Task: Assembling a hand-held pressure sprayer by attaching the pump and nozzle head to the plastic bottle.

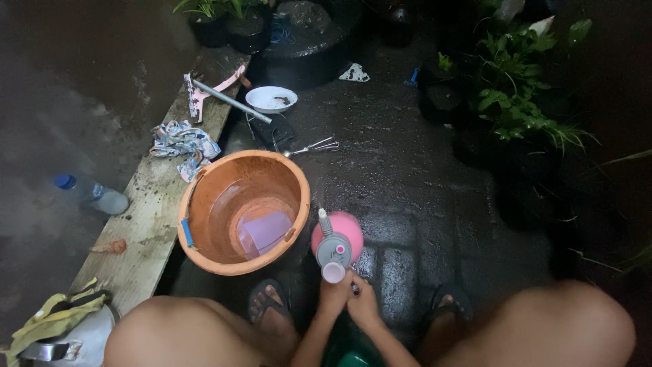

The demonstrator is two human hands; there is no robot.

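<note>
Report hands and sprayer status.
Left hand and right hand together at pink round spray bottle's base. Orange plastic basin alongside, not blocking.

Wet dark paved floor (407, 156) carries orange basin (234, 204), pink spray bottle (337, 241), whisk (314, 146). Wooden plank (146, 217) bears patterned cloth (182, 144), white bowl (271, 99), squeegee (217, 92).

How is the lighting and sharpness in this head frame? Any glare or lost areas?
Head view: dim, lit from near the camera; basin, pink sprayer and both hands readable, slightly soft; wet paving glints; plants and the frame's edges sink into dark.
</note>
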